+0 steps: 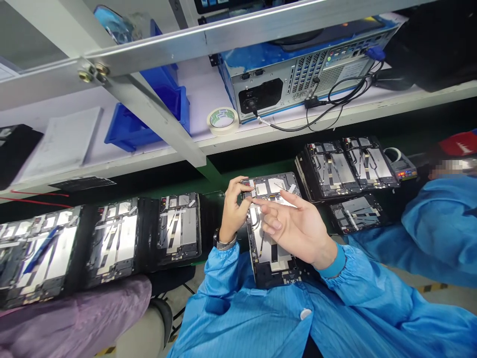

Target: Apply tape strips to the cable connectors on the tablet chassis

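Opened tablet (270, 258) stands tilted against the lap of a person in a blue smock (238, 318), its inner frame and ribbon cables bare. The left hand (233, 211), with a wristwatch (225, 242) at the wrist, is curled and pinches the tablet's top corner. The right hand (296, 231) is open and holds nothing, its fingers spread just over the tablet; whether they touch it cannot be told. More opened tablets (114, 238) lie in rows on the desk (214, 176) to both sides. Above, a white shelf (112, 159) carries blue plastic bins (149, 119), a roll of masking tape (222, 121) and a computer case (294, 74). A co-worker's blue sleeve (439, 223) shows at right
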Action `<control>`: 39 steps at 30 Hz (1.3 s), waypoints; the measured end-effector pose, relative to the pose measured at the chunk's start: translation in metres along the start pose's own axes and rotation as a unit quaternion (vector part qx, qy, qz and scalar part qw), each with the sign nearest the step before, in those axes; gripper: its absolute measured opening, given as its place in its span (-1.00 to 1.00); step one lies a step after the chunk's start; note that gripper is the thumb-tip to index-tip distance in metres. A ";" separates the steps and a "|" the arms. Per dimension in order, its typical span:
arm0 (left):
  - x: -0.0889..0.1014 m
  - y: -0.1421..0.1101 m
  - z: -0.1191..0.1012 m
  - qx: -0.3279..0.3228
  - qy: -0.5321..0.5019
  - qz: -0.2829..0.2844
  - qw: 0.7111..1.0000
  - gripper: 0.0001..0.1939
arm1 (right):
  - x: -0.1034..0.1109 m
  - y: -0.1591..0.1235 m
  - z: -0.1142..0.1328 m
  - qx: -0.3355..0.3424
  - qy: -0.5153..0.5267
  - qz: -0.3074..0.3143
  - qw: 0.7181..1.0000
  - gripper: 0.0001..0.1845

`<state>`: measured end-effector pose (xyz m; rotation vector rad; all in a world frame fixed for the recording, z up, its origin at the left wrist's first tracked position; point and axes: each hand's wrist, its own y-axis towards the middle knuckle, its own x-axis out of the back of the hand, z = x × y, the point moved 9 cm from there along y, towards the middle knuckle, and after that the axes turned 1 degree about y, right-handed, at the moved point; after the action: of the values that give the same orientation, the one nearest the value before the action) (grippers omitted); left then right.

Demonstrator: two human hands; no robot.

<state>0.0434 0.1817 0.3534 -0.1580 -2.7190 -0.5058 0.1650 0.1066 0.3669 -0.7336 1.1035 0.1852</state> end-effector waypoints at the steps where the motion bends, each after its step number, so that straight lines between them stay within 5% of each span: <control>1: 0.000 0.000 0.000 0.000 0.002 0.001 1.000 -0.80 | 0.000 -0.004 -0.001 -0.004 -0.033 0.006 0.999 -0.55; 3: 0.001 0.001 -0.001 -0.003 0.002 0.001 1.000 -0.80 | 0.002 -0.011 0.002 0.003 -0.150 0.020 0.988 -0.58; 5: 0.000 0.001 -0.002 -0.008 0.001 0.002 1.000 -0.82 | 0.002 -0.016 0.020 0.072 -0.339 0.025 0.938 -0.61; 7: 0.000 0.001 -0.002 -0.014 0.003 0.004 1.000 -0.83 | -0.006 -0.020 0.050 0.200 -0.551 0.017 0.810 -0.65; 9: -0.001 0.000 -0.002 -0.016 0.010 0.004 1.000 -0.83 | -0.021 -0.021 0.070 0.308 -0.720 0.016 0.622 -0.65; 12: -0.001 0.000 -0.002 -0.016 0.020 0.003 1.000 -0.80 | -0.031 -0.006 0.070 0.347 -0.860 0.049 0.371 -0.57; 14: -0.001 -0.001 -0.002 -0.018 0.025 0.001 1.000 -0.80 | -0.030 0.005 0.064 0.348 -0.895 0.070 0.268 -0.55; 16: -0.001 -0.001 -0.002 -0.020 0.028 0.001 0.999 -0.81 | -0.029 0.013 0.059 0.356 -0.907 0.083 0.208 -0.57; 21: -0.002 -0.001 -0.001 -0.026 0.020 0.001 0.999 -0.81 | -0.021 0.018 0.053 0.367 -0.913 0.101 0.149 -0.61; 33: 0.000 0.003 -0.005 -0.013 -0.005 -0.016 1.000 -0.93 | -0.021 0.016 0.044 0.351 -0.915 0.160 0.121 -0.60; 36: 0.000 0.005 -0.008 -0.003 0.006 -0.012 1.000 -0.97 | -0.025 0.015 0.050 0.354 -0.910 0.167 0.137 -0.63; 39: -0.002 0.005 -0.006 0.017 0.000 0.007 1.000 -0.89 | -0.036 0.009 0.071 0.398 -0.890 0.127 0.185 -0.66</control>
<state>0.0480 0.1843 0.3601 -0.1690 -2.7216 -0.4564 0.1971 0.1650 0.4115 0.8611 -1.1603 0.4737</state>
